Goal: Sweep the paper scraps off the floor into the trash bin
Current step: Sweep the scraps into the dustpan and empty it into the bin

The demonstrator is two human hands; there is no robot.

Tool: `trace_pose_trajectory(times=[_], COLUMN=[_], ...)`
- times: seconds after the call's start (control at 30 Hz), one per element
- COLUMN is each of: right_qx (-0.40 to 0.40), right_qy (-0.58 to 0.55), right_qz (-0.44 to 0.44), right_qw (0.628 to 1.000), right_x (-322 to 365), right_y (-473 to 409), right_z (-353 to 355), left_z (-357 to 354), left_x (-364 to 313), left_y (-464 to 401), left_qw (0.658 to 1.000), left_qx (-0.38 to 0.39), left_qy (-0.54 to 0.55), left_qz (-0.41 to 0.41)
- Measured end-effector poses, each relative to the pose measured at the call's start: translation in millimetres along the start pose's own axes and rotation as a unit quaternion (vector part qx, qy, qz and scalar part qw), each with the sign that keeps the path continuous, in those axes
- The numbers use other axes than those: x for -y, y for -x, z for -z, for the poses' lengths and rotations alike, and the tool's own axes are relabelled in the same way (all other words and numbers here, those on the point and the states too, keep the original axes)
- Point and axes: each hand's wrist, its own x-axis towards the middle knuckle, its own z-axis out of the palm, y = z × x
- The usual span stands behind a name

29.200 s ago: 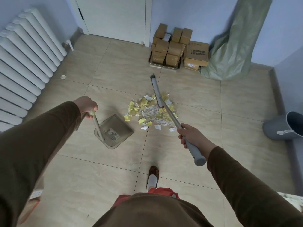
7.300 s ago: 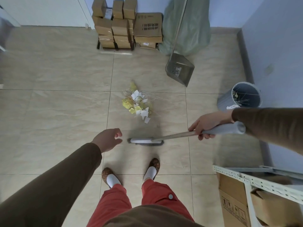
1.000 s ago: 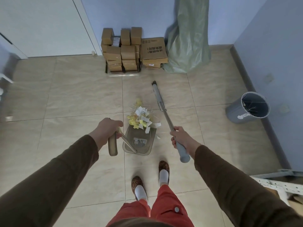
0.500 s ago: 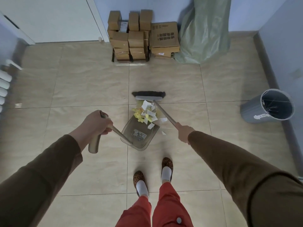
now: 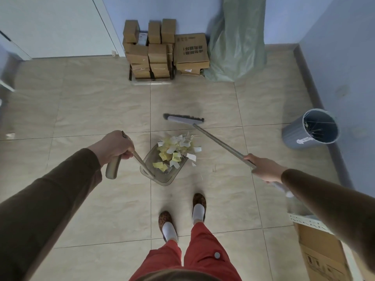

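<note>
A pile of yellow and white paper scraps (image 5: 176,148) lies half inside the clear grey dustpan (image 5: 162,176) on the tiled floor, just ahead of my feet. My left hand (image 5: 114,147) grips the dustpan's long handle near its top. My right hand (image 5: 263,169) grips the broom handle; the grey broom head (image 5: 183,119) rests on the floor beyond the pile. A few scraps (image 5: 192,157) lie on the floor right of the dustpan mouth. The grey trash bin (image 5: 311,128) stands at the right wall, upright, with thin sticks inside.
Stacked cardboard boxes (image 5: 162,51) and a green sack (image 5: 236,41) stand against the far wall. A white door (image 5: 52,25) is at the far left. A cardboard box (image 5: 322,254) under a white shelf edge sits at the lower right.
The broom head has pulled away from the pile, back and to the right. More scraps now lie inside the dustpan. My right hand has swung out to the right.
</note>
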Motion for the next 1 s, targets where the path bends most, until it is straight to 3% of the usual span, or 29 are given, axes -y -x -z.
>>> trace_pose_trajectory(times=[0.13, 0.3, 0.5, 0.77, 1.0], right_qx=[0.018, 0.105, 0.145, 0.13, 0.064], right_qy=[-0.067, -0.067, -0.13, -0.212, -0.091], right_qz=[-0.003, 0.005, 0.013, 0.007, 0.012], right_qw=[0.998, 0.992, 0.981, 0.969, 0.994], right_x=[71, 138, 129, 86, 131], right_y=[-28, -19, 39, 97, 52], right_z=[-45, -108, -98, -50, -97], left_z=[3, 2, 1, 17, 20], left_x=[-4, -5, 4, 23, 46], left_y=[-3, -3, 3, 2, 13], left_qw=[1.0, 0.999, 0.999, 0.993, 0.976], left_qx=[0.009, 0.028, 0.037, 0.091, 0.146], left_qy=[-0.015, -0.014, 0.006, 0.035, 0.016], left_qz=[0.01, 0.014, 0.01, 0.066, 0.16])
